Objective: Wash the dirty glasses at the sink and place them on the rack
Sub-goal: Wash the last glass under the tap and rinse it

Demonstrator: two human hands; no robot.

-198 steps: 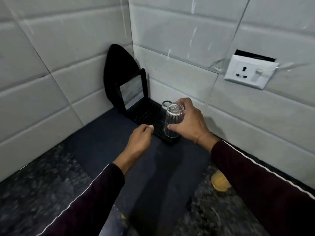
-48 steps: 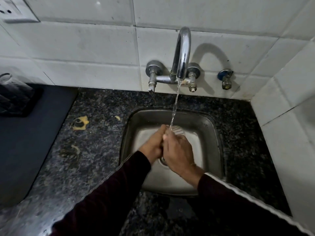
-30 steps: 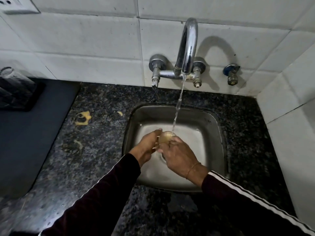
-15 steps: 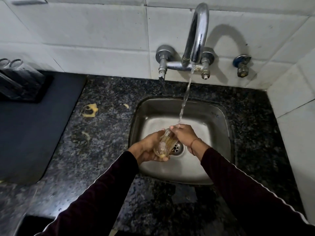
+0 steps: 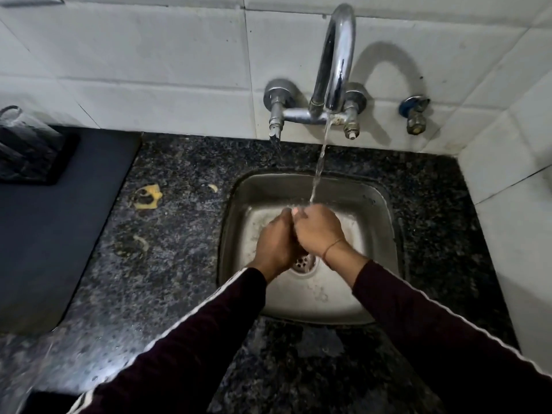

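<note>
My left hand (image 5: 276, 243) and my right hand (image 5: 318, 231) are pressed together over the steel sink (image 5: 385, 234), fingers curled inward around the glass. The hands cover the glass almost completely. Water (image 5: 319, 165) runs from the chrome tap (image 5: 337, 64) and lands on my right hand's knuckles. At the far left edge stands the black rack (image 5: 35, 162), with a clear upturned glass (image 5: 18, 124) on it.
A dark mat (image 5: 59, 219) lies under the rack on the speckled granite counter (image 5: 167, 264). A yellow scrap (image 5: 148, 197) sticks to the counter left of the sink. The drain (image 5: 303, 261) shows below my hands. A small valve (image 5: 415, 115) juts from the tiled wall at right.
Half a second ago the glass lay tilted and visible in my left hand with my right hand at its rim. Now both hands have closed over it under the stream.
</note>
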